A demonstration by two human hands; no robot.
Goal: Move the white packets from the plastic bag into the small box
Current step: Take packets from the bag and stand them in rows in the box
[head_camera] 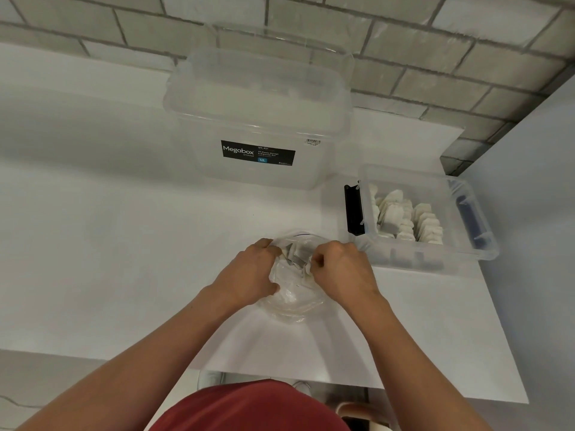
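Note:
A crumpled clear plastic bag [292,293] lies on the white table in front of me. My left hand [249,275] grips its left side and mouth. My right hand [342,272] is closed at the bag's opening, its fingers pinching white packets [295,253] that stick out there. The small clear box [466,231] with a black latch stands to the right, holding several white packets [404,219] standing in rows.
A large clear Megabox storage box [258,119] with its lid on stands behind the bag against the brick wall. The table's front edge [311,377] runs just before my body; the table's right edge lies beyond the small box.

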